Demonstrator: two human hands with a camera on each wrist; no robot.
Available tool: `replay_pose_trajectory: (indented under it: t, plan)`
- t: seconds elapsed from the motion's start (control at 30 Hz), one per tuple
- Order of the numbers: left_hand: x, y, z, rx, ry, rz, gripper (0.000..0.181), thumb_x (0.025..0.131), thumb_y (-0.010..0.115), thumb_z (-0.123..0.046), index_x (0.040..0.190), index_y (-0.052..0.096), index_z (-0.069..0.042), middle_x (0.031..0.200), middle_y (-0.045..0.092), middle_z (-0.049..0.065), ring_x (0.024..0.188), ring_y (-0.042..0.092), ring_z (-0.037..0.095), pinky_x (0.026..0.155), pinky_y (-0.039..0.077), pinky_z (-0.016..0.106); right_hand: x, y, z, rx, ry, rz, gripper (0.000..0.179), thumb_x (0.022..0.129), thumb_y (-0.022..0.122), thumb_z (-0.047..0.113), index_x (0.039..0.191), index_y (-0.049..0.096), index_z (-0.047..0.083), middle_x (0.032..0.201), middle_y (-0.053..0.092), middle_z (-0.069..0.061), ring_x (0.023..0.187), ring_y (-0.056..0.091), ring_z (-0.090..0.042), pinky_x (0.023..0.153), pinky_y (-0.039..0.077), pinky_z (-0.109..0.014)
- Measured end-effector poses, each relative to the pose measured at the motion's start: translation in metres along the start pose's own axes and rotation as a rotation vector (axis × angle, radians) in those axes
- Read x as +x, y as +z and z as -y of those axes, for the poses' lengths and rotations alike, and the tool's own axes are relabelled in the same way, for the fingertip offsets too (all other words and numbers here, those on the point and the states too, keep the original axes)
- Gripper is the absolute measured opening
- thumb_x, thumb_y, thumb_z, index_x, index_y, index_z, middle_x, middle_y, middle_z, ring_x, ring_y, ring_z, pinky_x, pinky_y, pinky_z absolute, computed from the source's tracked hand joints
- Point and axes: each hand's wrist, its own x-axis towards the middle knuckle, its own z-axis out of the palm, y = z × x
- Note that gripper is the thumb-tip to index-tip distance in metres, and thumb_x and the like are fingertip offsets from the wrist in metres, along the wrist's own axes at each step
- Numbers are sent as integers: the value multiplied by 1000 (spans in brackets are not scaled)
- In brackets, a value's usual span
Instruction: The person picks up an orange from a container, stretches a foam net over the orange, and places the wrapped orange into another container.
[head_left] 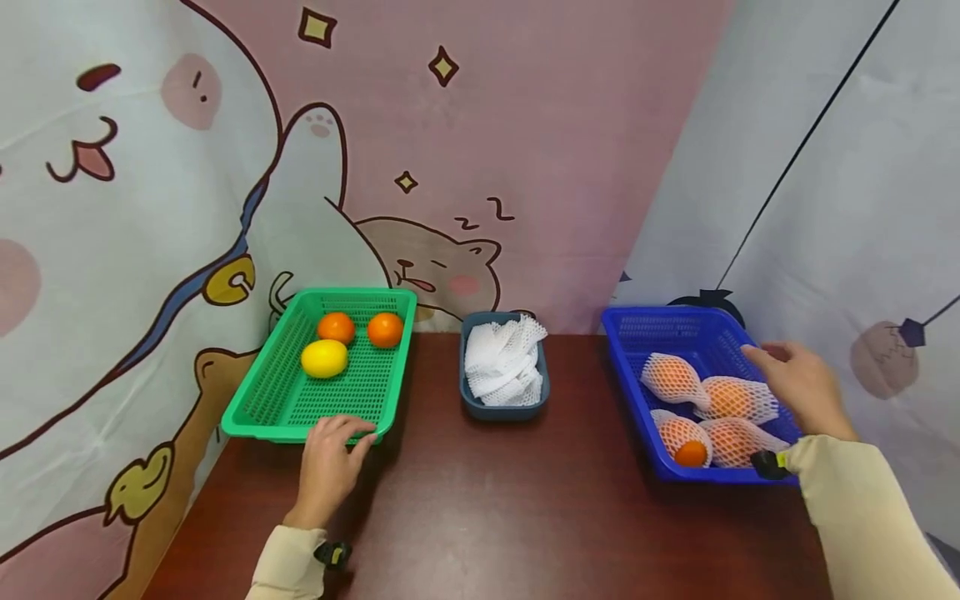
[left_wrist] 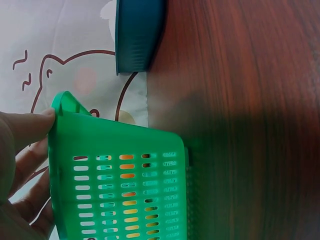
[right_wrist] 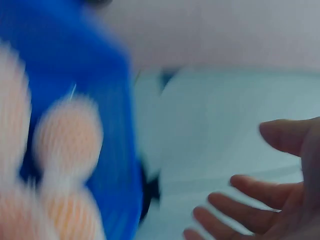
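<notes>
My left hand (head_left: pixel 330 467) rests at the near rim of a green basket (head_left: pixel 315 433), close to its right corner. In the left wrist view, the thumb (left_wrist: pixel 37 122) touches the rim and the fingers lie partly behind it. Inside are two oranges (head_left: pixel 385 330) and a yellow lemon (head_left: pixel 325 358). My right hand (head_left: pixel 806 385), fingers spread and holding nothing, hovers over the right rim of a blue basket (head_left: pixel 626 367). That basket holds several orange fruits in white foam nets (head_left: pixel 731 398); one orange (head_left: pixel 691 454) pokes out of its net.
Between the baskets, a small dark blue-grey bin (head_left: pixel 504 412) holds crumpled white foam nets (head_left: pixel 504 362). The dark red-brown table (head_left: pixel 510 508) meets a cartoon-printed cloth (head_left: pixel 555 167) behind. The right wrist view is blurred.
</notes>
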Motion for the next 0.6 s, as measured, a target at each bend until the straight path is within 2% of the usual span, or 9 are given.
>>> replay_pose_trajectory:
  t: [0.03, 0.13, 0.2, 0.27, 0.33, 0.43, 0.6]
  plan:
    - [0, 1, 0, 0, -1, -3, 21, 72, 85, -4, 89, 76, -12, 90, 68, 2, 84, 55, 27, 81, 41, 48, -7, 4, 11, 57, -27, -35, 76, 98, 43, 54, 139, 41, -11, 133, 45, -36, 115, 44, -51, 86, 41, -61]
    - [0, 2, -1, -1, -3, -14, 22, 71, 85, -3, 88, 76, -12, 90, 68, 2, 84, 55, 27, 81, 41, 49, -27, 22, 43, 210, -131, -113, 61, 98, 51, 47, 136, 51, -1, 124, 58, -15, 110, 53, -27, 84, 44, -38]
    - [0, 1, 0, 0, -3, -14, 22, 71, 85, -3, 88, 76, -12, 90, 68, 2, 84, 55, 27, 81, 41, 49, -41, 41, 62, 281, -204, -135, 52, 97, 56, 41, 131, 57, 2, 115, 62, 0, 102, 54, -11, 79, 42, -24]
    - [0, 1, -1, -1, -3, -9, 21, 71, 85, -3, 88, 76, -12, 90, 68, 1, 84, 55, 27, 81, 41, 48, -53, 63, 77, 339, -286, -132, 42, 97, 59, 34, 126, 61, 3, 110, 63, 7, 96, 54, 0, 76, 41, -15]
    - [0, 1, -1, 0, -6, -3, 21, 72, 85, -4, 89, 76, -12, 91, 68, 1, 85, 55, 27, 81, 41, 48, -63, 88, 90, 374, -359, -118, 34, 96, 62, 27, 120, 65, 3, 109, 66, 3, 94, 56, 2, 75, 43, -13]
    - [1, 0, -1, 6, -19, 8, 21, 73, 85, -6, 90, 76, -13, 91, 68, 0, 87, 56, 26, 81, 42, 48, -76, 127, 100, 389, -419, -56, 28, 95, 64, 23, 115, 68, 3, 109, 68, -7, 93, 59, -4, 75, 46, -15]
    - [8, -6, -3, 0, -55, 61, 20, 75, 84, -10, 94, 76, -13, 92, 69, 0, 88, 59, 25, 80, 46, 45, -91, 184, 103, 340, -432, 32, 23, 92, 68, 24, 110, 71, 10, 108, 70, -4, 93, 61, -19, 74, 48, -25]
